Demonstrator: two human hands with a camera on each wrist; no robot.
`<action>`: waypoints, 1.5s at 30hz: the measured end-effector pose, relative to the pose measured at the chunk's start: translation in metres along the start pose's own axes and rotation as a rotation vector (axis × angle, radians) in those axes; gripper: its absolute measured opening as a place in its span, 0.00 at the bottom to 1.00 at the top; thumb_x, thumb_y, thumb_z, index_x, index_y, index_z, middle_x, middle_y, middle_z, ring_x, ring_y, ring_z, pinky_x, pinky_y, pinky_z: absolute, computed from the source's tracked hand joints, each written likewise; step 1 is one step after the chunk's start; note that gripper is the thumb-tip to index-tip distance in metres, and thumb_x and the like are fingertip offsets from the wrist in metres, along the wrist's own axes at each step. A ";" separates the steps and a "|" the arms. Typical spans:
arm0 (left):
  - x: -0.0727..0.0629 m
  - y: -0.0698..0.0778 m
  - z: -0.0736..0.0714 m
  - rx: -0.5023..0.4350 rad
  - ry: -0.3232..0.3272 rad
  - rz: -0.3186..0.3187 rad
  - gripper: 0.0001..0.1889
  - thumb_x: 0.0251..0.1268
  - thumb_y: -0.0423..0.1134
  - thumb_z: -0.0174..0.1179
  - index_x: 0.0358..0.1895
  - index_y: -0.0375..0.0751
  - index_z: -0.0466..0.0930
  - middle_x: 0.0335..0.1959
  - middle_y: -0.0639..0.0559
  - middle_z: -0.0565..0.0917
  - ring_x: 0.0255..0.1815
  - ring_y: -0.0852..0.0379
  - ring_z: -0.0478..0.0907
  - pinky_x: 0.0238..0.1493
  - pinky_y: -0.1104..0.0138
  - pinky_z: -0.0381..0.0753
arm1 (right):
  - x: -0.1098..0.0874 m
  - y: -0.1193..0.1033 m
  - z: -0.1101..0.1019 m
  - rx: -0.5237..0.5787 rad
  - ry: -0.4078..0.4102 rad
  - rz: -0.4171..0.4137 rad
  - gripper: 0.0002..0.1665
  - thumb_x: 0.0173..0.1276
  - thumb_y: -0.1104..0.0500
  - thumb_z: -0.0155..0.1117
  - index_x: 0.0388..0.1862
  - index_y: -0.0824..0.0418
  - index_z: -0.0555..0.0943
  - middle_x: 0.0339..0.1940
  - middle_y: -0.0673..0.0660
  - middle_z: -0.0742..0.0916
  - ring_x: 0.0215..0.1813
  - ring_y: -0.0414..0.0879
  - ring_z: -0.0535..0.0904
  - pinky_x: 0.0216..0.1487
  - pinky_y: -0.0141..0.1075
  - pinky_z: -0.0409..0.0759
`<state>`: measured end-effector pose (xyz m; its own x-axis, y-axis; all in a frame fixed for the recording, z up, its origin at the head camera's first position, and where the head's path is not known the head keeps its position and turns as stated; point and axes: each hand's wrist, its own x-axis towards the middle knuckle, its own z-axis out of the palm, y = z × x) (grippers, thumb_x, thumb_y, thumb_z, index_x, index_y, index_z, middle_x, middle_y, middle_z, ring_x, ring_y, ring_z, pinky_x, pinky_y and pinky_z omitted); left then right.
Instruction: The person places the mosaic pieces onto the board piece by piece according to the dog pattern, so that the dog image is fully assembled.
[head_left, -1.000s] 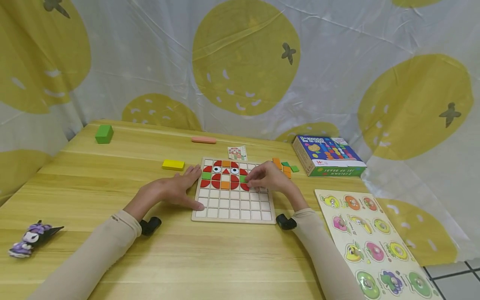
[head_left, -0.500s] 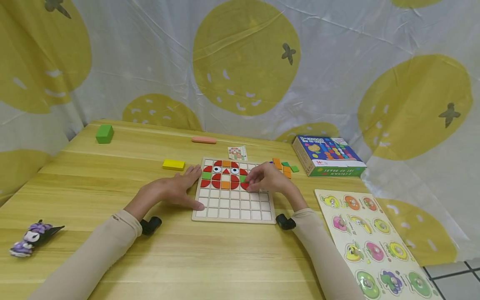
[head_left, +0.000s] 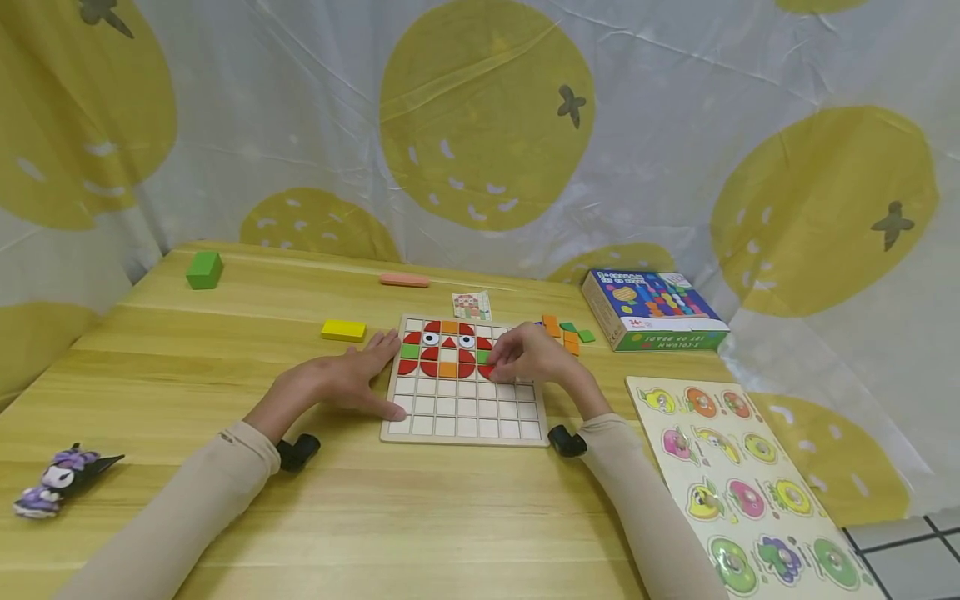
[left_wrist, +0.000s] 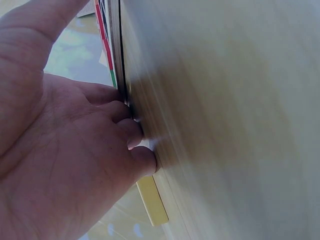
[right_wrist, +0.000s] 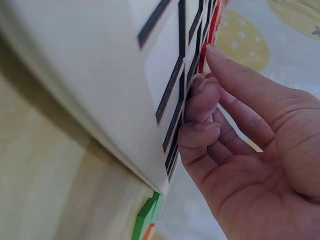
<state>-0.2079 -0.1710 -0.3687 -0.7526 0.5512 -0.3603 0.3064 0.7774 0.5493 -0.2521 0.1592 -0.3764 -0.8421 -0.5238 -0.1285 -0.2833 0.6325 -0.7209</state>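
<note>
A wooden grid board (head_left: 457,427) lies on the table with red, green, orange and white tiles in its upper cells, forming a face with two eyes. My left hand (head_left: 352,379) rests along the board's left edge, thumb and fingers spread. In the left wrist view the fingertips of the left hand (left_wrist: 70,135) touch the board's side. Over the board's right part, my right hand (head_left: 531,354) has curled fingers, and thumb and index finger pinch a red rounded tile (head_left: 484,372). The right wrist view shows this red tile (right_wrist: 202,59) at the thumb tip, partly hidden.
Loose orange tiles (head_left: 572,342) and green tiles (head_left: 587,335) lie right of the board. Behind it is a pattern card (head_left: 471,306). Around stand a yellow block (head_left: 343,331), green block (head_left: 204,271), pink stick (head_left: 404,280), box (head_left: 652,308), fruit puzzle (head_left: 742,467) and figurine (head_left: 56,483).
The head view has shifted slightly. The right hand's fingers shift a little at the red tile; the left hand stays at the board's edge.
</note>
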 end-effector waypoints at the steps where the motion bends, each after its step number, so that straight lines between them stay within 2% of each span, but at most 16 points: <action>1: 0.000 0.000 0.000 0.000 0.000 0.000 0.68 0.64 0.63 0.74 0.87 0.28 0.37 0.89 0.29 0.35 0.89 0.30 0.31 0.85 0.34 0.37 | 0.000 -0.001 -0.002 0.000 -0.005 -0.004 0.06 0.66 0.65 0.82 0.40 0.64 0.91 0.32 0.53 0.90 0.34 0.45 0.83 0.38 0.32 0.83; 3: 0.000 -0.001 0.000 0.000 0.001 0.000 0.68 0.64 0.63 0.74 0.87 0.28 0.37 0.89 0.29 0.35 0.89 0.29 0.32 0.84 0.33 0.37 | -0.001 -0.002 -0.008 -0.004 -0.007 -0.025 0.05 0.69 0.64 0.80 0.41 0.64 0.92 0.33 0.54 0.91 0.34 0.46 0.84 0.38 0.34 0.84; 6: 0.000 -0.002 0.001 -0.003 0.000 0.000 0.67 0.65 0.64 0.74 0.87 0.28 0.36 0.89 0.29 0.34 0.89 0.30 0.31 0.85 0.33 0.37 | -0.005 0.000 -0.023 0.000 0.020 -0.039 0.07 0.74 0.61 0.76 0.44 0.64 0.92 0.36 0.59 0.92 0.34 0.55 0.85 0.37 0.40 0.84; 10: 0.000 -0.003 0.002 -0.008 0.000 -0.001 0.68 0.65 0.64 0.74 0.88 0.29 0.36 0.89 0.30 0.34 0.89 0.31 0.31 0.85 0.34 0.36 | -0.014 0.014 -0.047 0.051 0.125 -0.007 0.11 0.79 0.59 0.70 0.50 0.66 0.91 0.40 0.69 0.90 0.37 0.68 0.84 0.38 0.47 0.83; 12: -0.001 -0.003 0.002 -0.014 -0.002 0.003 0.68 0.65 0.63 0.74 0.87 0.28 0.36 0.89 0.30 0.34 0.89 0.30 0.31 0.85 0.34 0.36 | -0.018 0.024 -0.056 0.061 0.192 0.024 0.12 0.80 0.58 0.69 0.52 0.66 0.90 0.41 0.72 0.89 0.39 0.70 0.84 0.38 0.48 0.83; 14: -0.001 -0.003 0.002 -0.021 -0.008 -0.002 0.68 0.65 0.64 0.74 0.88 0.29 0.35 0.89 0.30 0.33 0.89 0.31 0.30 0.85 0.34 0.36 | -0.021 0.034 -0.063 0.049 0.239 0.048 0.13 0.80 0.58 0.69 0.53 0.67 0.90 0.43 0.71 0.90 0.41 0.68 0.86 0.39 0.47 0.84; 17: -0.002 -0.003 0.002 -0.028 -0.011 0.001 0.69 0.65 0.64 0.74 0.87 0.29 0.34 0.89 0.29 0.33 0.89 0.30 0.30 0.85 0.34 0.36 | -0.023 0.046 -0.066 0.007 0.267 0.080 0.14 0.77 0.58 0.72 0.54 0.66 0.91 0.44 0.67 0.91 0.41 0.63 0.88 0.39 0.44 0.85; 22: -0.004 -0.004 0.001 -0.032 -0.007 -0.001 0.69 0.65 0.64 0.74 0.87 0.29 0.33 0.88 0.28 0.33 0.89 0.29 0.31 0.84 0.34 0.36 | -0.022 0.057 -0.066 -0.016 0.221 0.107 0.14 0.72 0.62 0.77 0.53 0.68 0.90 0.45 0.61 0.91 0.41 0.51 0.88 0.40 0.35 0.84; 25: -0.003 -0.003 0.001 -0.032 -0.010 -0.005 0.69 0.65 0.64 0.74 0.88 0.30 0.34 0.89 0.30 0.33 0.89 0.30 0.31 0.85 0.34 0.37 | -0.024 0.062 -0.067 -0.021 0.172 0.093 0.13 0.70 0.64 0.79 0.50 0.70 0.90 0.44 0.62 0.91 0.42 0.48 0.85 0.42 0.32 0.82; 33: -0.002 -0.003 -0.001 -0.029 -0.016 0.000 0.68 0.66 0.64 0.73 0.88 0.31 0.34 0.89 0.31 0.32 0.89 0.31 0.31 0.85 0.35 0.37 | -0.033 0.071 -0.071 -0.046 0.082 0.071 0.15 0.65 0.67 0.82 0.49 0.71 0.91 0.41 0.64 0.92 0.43 0.50 0.84 0.41 0.29 0.81; 41: -0.001 -0.005 -0.001 -0.032 -0.019 -0.007 0.68 0.65 0.63 0.74 0.88 0.31 0.35 0.89 0.32 0.33 0.90 0.32 0.31 0.86 0.36 0.36 | -0.034 0.077 -0.070 -0.043 0.065 0.072 0.14 0.64 0.68 0.82 0.47 0.71 0.91 0.39 0.65 0.90 0.40 0.51 0.81 0.38 0.29 0.79; 45: -0.001 -0.005 -0.001 -0.036 -0.020 -0.010 0.68 0.65 0.63 0.74 0.88 0.32 0.35 0.90 0.33 0.33 0.90 0.32 0.30 0.85 0.35 0.36 | -0.034 0.078 -0.068 -0.041 0.065 0.085 0.14 0.62 0.68 0.83 0.47 0.69 0.92 0.38 0.62 0.90 0.40 0.50 0.80 0.39 0.30 0.79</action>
<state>-0.2089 -0.1757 -0.3706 -0.7433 0.5501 -0.3806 0.2778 0.7714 0.5725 -0.2773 0.2651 -0.3815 -0.8915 -0.4298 -0.1431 -0.2267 0.6968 -0.6805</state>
